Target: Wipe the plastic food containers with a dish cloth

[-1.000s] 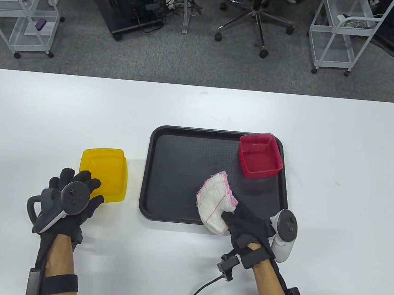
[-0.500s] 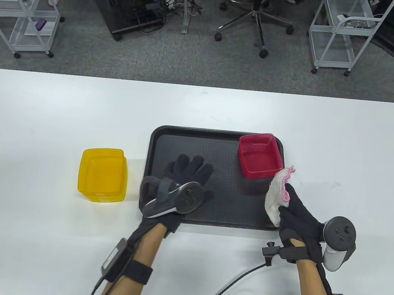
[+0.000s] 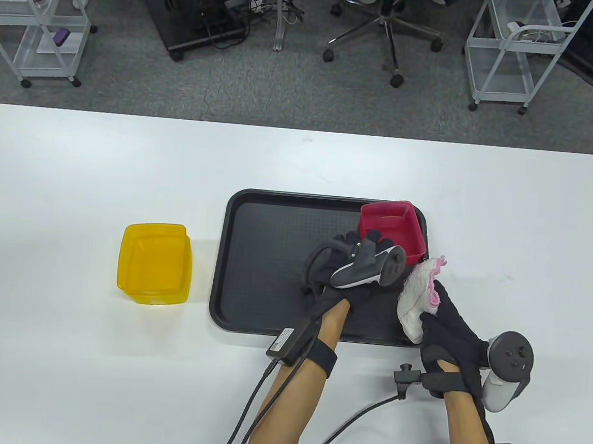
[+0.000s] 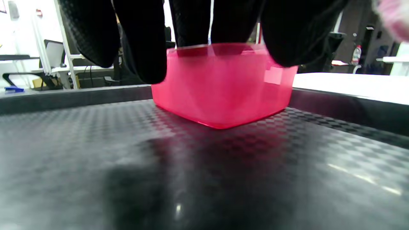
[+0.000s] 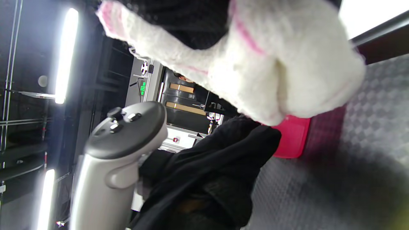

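Yellow container (image 3: 154, 263) way over on the left, sitting on the white table (image 3: 73, 171), well apart from everything else, open side up. Next along, black tray (image 3: 267, 261) with a textured floor. Over the tray's right half, left hand (image 3: 347, 268), tracker (image 3: 370, 265) strapped on its back, fingertips (image 3: 373, 236) right at the near rim of the red container (image 3: 392, 232). From the left wrist view, gloved fingers (image 4: 143, 38) hanging spread in front of that red container (image 4: 223, 84), a couple of them level with its top edge; actual contact hard to call, no clear grip yet. Red container parked flat in the tray's far right corner, upright, nothing visible inside.

Just right of that, white dish cloth (image 3: 416, 300) with pink edging, bunched up and lifted above the tray's right edge, close beside the left hand's tracker. Right hand (image 3: 447, 333) wrapped around the lower end of the cloth, fingers clamped on it. In the right wrist view, cloth (image 5: 255, 64) filling the top of the shot, red container (image 5: 292, 137) peeking out behind it, left hand's tracker (image 5: 118, 153) at the left.
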Demonstrator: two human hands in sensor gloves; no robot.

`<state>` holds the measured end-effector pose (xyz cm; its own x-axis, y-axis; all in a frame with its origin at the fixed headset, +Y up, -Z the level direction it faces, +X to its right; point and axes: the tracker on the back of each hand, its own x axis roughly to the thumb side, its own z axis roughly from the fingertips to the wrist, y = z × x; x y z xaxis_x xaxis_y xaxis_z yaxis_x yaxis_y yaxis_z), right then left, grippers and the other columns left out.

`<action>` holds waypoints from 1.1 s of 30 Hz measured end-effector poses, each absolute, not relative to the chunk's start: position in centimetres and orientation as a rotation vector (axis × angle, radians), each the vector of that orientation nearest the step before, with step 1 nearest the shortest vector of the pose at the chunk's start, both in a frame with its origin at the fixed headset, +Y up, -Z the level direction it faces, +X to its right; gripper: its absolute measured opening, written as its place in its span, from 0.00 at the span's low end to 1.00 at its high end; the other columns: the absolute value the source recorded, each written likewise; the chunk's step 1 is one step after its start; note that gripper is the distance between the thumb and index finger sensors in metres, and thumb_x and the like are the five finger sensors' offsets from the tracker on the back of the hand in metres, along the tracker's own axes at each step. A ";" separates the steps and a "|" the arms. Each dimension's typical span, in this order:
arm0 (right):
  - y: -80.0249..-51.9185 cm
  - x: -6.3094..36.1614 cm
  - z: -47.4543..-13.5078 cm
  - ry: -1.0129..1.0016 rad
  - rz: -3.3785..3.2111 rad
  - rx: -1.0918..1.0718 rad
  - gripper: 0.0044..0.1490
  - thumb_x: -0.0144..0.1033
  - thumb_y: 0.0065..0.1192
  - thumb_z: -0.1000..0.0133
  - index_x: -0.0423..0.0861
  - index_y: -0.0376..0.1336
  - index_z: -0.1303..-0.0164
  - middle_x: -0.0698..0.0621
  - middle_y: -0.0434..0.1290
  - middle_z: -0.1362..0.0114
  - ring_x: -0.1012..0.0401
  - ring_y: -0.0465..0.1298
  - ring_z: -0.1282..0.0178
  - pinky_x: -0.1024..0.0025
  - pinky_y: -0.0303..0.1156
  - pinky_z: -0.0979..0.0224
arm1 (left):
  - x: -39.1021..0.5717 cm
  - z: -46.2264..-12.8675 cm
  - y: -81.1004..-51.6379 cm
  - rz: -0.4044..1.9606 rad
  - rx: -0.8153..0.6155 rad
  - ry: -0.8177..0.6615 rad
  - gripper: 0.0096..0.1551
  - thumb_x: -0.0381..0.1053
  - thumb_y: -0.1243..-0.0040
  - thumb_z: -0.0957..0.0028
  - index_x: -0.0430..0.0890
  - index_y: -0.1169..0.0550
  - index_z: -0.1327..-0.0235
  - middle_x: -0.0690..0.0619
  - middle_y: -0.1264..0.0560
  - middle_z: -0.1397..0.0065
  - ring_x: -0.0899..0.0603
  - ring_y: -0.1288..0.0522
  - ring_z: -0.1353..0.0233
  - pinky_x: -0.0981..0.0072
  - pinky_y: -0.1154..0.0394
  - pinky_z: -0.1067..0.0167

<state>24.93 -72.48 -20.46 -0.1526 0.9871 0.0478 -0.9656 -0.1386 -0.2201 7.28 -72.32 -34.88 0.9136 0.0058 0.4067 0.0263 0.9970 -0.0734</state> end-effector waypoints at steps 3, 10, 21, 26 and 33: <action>-72.5 25.0 -20.5 -0.223 1.709 -0.122 0.31 0.17 0.60 0.47 0.39 0.61 0.31 0.32 0.67 0.27 0.34 0.73 0.35 0.42 0.75 0.41 | 7.5 -35.5 -72.8 -0.011 -0.093 -0.413 0.34 0.64 0.38 0.44 0.62 0.29 0.22 0.59 0.31 0.16 0.37 0.23 0.23 0.41 0.29 0.24; -72.6 24.7 -20.7 -0.222 1.701 -0.126 0.31 0.17 0.60 0.47 0.39 0.61 0.31 0.32 0.67 0.27 0.34 0.73 0.35 0.42 0.75 0.41 | 8.9 -36.2 -72.8 -0.132 -0.065 -0.438 0.24 0.61 0.37 0.44 0.63 0.20 0.34 0.63 0.21 0.26 0.42 0.17 0.29 0.45 0.23 0.27; -72.3 25.5 -20.4 -0.296 1.685 -0.151 0.31 0.17 0.60 0.47 0.39 0.61 0.31 0.33 0.67 0.27 0.34 0.72 0.35 0.42 0.74 0.41 | 4.4 -32.7 -69.1 -0.117 0.118 -0.514 0.20 0.58 0.31 0.49 0.60 0.17 0.43 0.63 0.18 0.34 0.42 0.15 0.34 0.50 0.18 0.31; -69.3 24.2 -19.7 -0.541 1.794 0.036 0.30 0.16 0.60 0.47 0.40 0.63 0.32 0.34 0.67 0.26 0.34 0.69 0.32 0.40 0.72 0.39 | -0.2 -27.2 -66.0 -0.151 0.204 -0.624 0.20 0.59 0.29 0.51 0.60 0.17 0.46 0.63 0.18 0.35 0.42 0.14 0.36 0.55 0.14 0.36; -64.4 14.8 -18.1 -0.688 2.223 0.522 0.28 0.14 0.61 0.49 0.41 0.66 0.36 0.36 0.69 0.27 0.34 0.69 0.31 0.40 0.72 0.38 | -4.2 -18.2 -65.5 -0.203 0.281 -0.729 0.20 0.59 0.31 0.49 0.59 0.18 0.45 0.62 0.19 0.35 0.43 0.12 0.39 0.64 0.10 0.44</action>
